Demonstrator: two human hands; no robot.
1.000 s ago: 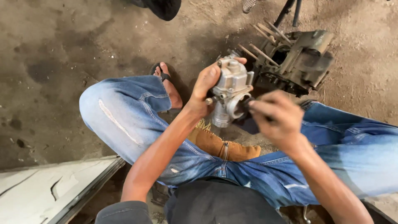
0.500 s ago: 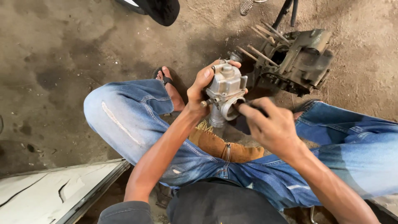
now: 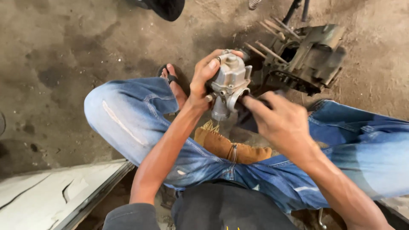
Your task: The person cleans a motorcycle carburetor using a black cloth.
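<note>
My left hand (image 3: 203, 81) grips a grey cast-metal carburetor (image 3: 229, 85) and holds it up above my knees. My right hand (image 3: 279, 121) is at the carburetor's round opening, its fingers pinched on something dark that I cannot make out. I sit low with both legs in blue jeans spread apart. A brown leather pouch (image 3: 232, 148) lies between my thighs, under the carburetor.
A dirty engine block (image 3: 304, 55) with long studs stands on the concrete floor just beyond my hands. My sandalled foot (image 3: 172, 81) rests to the left of the carburetor. A pale board (image 3: 55, 191) lies at lower left. Another person's dark shoe (image 3: 166, 7) is at the top edge.
The carburetor has turned slightly in my left hand and sits a little higher. My right hand has moved in closer to its opening.
</note>
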